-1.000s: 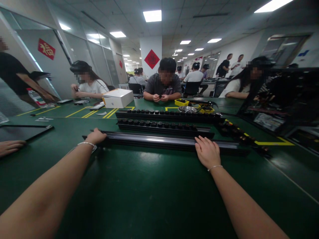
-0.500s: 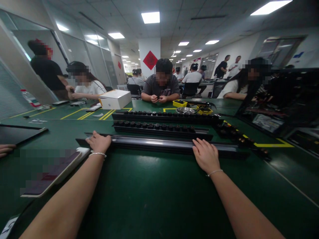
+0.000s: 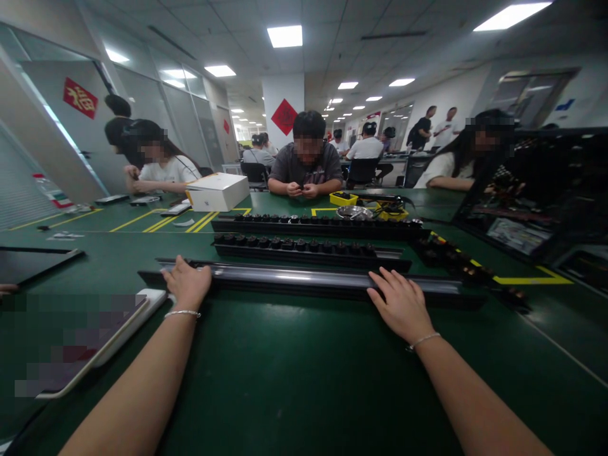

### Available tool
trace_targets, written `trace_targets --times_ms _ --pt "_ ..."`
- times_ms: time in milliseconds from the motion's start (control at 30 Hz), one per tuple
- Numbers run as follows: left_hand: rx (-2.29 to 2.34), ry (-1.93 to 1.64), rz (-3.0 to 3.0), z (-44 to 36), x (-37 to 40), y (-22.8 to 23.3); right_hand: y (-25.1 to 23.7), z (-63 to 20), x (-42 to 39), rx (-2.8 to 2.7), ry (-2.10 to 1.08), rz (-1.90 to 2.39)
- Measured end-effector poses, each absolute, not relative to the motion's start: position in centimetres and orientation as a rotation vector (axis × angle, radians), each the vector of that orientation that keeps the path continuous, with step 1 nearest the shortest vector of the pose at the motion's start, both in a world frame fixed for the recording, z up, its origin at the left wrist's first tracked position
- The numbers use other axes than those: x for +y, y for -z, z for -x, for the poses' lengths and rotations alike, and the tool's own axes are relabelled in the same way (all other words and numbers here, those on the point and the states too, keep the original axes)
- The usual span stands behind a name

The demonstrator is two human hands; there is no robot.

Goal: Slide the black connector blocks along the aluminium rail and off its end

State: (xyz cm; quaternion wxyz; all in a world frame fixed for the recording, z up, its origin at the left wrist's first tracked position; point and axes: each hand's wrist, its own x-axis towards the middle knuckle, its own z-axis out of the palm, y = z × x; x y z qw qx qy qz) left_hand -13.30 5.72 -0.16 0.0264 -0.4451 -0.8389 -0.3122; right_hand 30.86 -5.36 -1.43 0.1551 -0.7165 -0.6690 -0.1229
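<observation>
A long black rail [image 3: 294, 276] with a shiny grey channel lies across the green table in front of me. My left hand [image 3: 187, 282] rests on its left part, fingers apart and bent over the channel, not wrapped round it. Nearer its right end, my right hand [image 3: 403, 304] lies on the rail with its fingers stretched out. The undersides of both hands are hidden. Just beyond stands a second black rail [image 3: 308, 248] carrying a row of small black parts. A third loaded rail [image 3: 313, 226] lies parallel behind that one.
A phone-like device [image 3: 95, 342] lies left of my left forearm. Loose black parts [image 3: 468, 269] trail along the right. Farther back are a white box [image 3: 218, 191], a yellow tray [image 3: 342, 199] and a metal dish [image 3: 354, 212]. A person [image 3: 306, 158] sits opposite; other people are around.
Both hands stay on the front rail; my right hand has shifted slightly, its fingers more spread. The view has moved a little. The standing person at the left has moved right, behind the seated person.
</observation>
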Motion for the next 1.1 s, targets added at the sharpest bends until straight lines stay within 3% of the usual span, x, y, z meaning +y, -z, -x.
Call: trace_targets --times_ms 1100 --pt "-2.559 0.941 1.358 13.23 5.82 0.33 1.17 -30.88 -5.68 -1.936 0.295 1.990"
